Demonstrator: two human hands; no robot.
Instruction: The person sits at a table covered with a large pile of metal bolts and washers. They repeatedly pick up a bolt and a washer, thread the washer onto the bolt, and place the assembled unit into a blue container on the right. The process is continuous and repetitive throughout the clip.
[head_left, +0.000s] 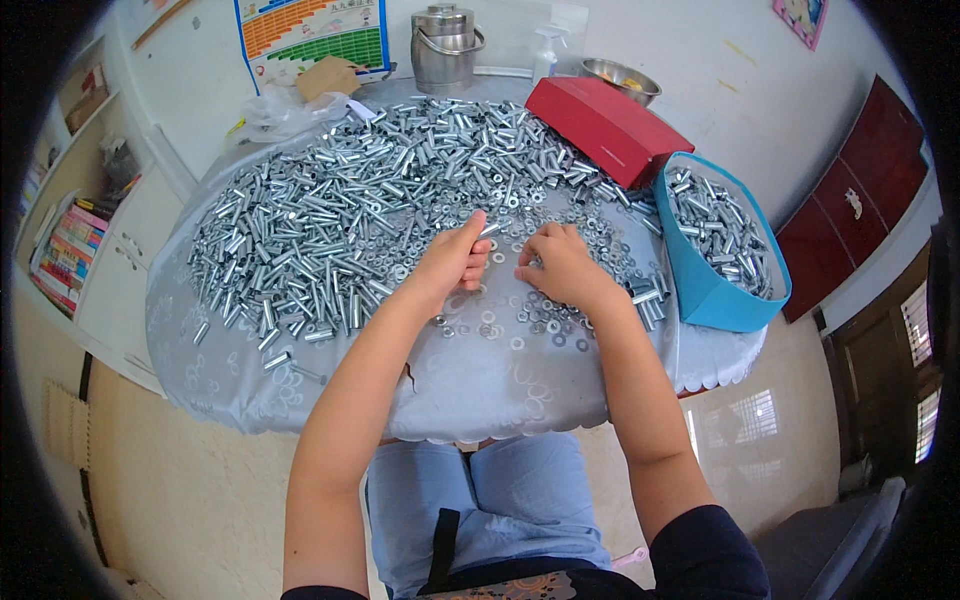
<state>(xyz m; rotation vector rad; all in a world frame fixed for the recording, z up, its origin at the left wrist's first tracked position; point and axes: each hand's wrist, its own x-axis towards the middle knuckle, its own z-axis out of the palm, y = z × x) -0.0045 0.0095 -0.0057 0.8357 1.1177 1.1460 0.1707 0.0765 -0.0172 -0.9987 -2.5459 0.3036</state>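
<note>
Your left grip (452,264) looks pinched, thumb uppermost, on a short metal tube (491,229), whose visible end pokes out just beside the thumb tip, its long axis apparently slanting up and away toward your right; most of it is hidden, so its full lie is hard to tell. That end faces the side where your right grip (560,264) hovers, a small gap apart, fingers curled down near the worktop; you cannot tell from here whether they pinch anything. The left is plainly the nearer to the tube. Under and between your hands lie loose washers (558,340), flat and scattered, nearest your right fingers. Beyond and to your left spreads a broad heap of tubes (330,210), pointing every way. On your right stands a blue bin (730,312) holding more tubes, with a red box (610,125) tilted behind it. All this sits on the worktop (470,390), draped in a shiny silver-grey cloth; at its far edge stand a steel pail (443,62) and a steel bowl (650,91), against a pale wall.
</note>
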